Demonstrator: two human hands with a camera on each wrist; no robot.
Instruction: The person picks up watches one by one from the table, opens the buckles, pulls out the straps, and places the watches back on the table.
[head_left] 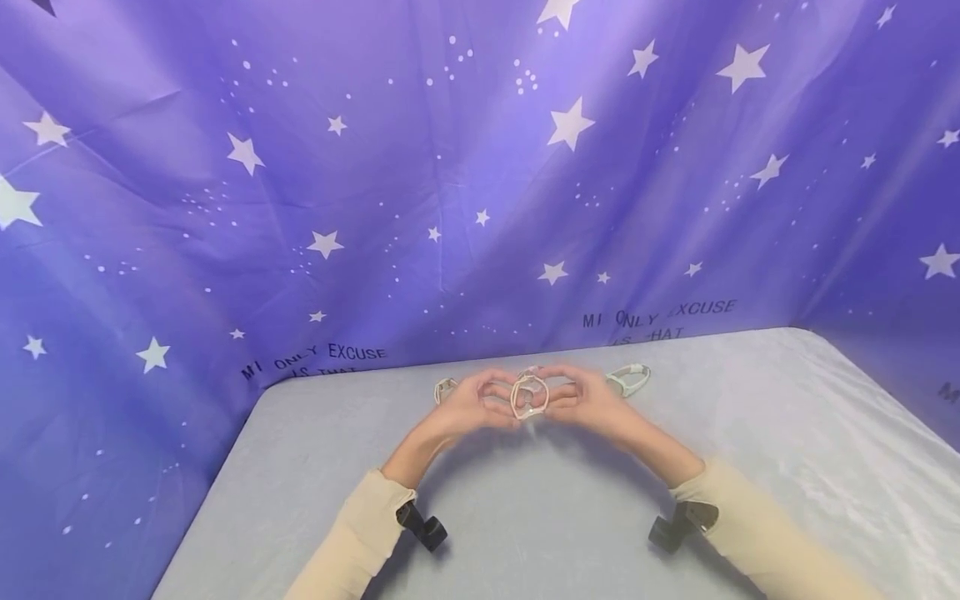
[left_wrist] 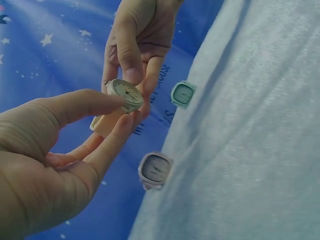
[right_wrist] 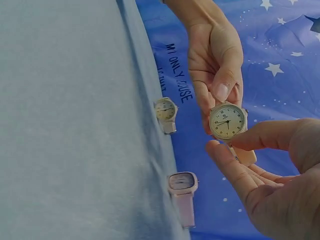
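Note:
Both hands hold a wristwatch up between them, with a round pale dial and a cream strap. My left hand pinches it on one side with thumb and fingers. From the other side, my right hand pinches it near the case. In the right wrist view, black numerals and hands show on the watch's dial. The strap hangs in a loop below the case in the head view.
On the table, a cream watch lies beyond my left hand and a green watch beyond my right. Between them, a pink watch shows in the wrist views. Behind hangs a purple star-patterned curtain.

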